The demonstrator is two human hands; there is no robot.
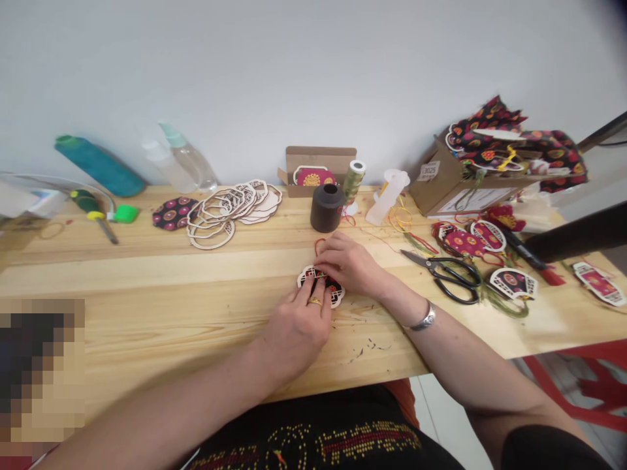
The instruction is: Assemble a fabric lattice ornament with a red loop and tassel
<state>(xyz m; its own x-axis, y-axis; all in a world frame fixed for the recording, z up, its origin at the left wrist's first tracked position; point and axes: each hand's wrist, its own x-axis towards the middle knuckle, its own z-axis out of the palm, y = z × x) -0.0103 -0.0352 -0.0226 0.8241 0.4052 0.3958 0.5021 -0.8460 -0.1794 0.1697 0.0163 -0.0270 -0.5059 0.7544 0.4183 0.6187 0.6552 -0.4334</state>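
Ornament (336, 296) lies flat on table (196, 339), nearer the person than black spool (327, 212). Left hand (298, 326): fingers slightly spread, pressing its face. Right hand (350, 264): fingertips bunched at its edge by red cord (319, 247); exact closure and hold unclear. Step, as judged: edge work, calling for steady left pressure. Scissors (453, 277) lie right of spool, pale frames (210, 238) left.

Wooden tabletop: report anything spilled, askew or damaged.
Dark flecks lie scattered on the wooden tabletop near its front edge, beside the right forearm, like stray scraps or marks; I cannot tell which. No liquid spill or breakage shows.
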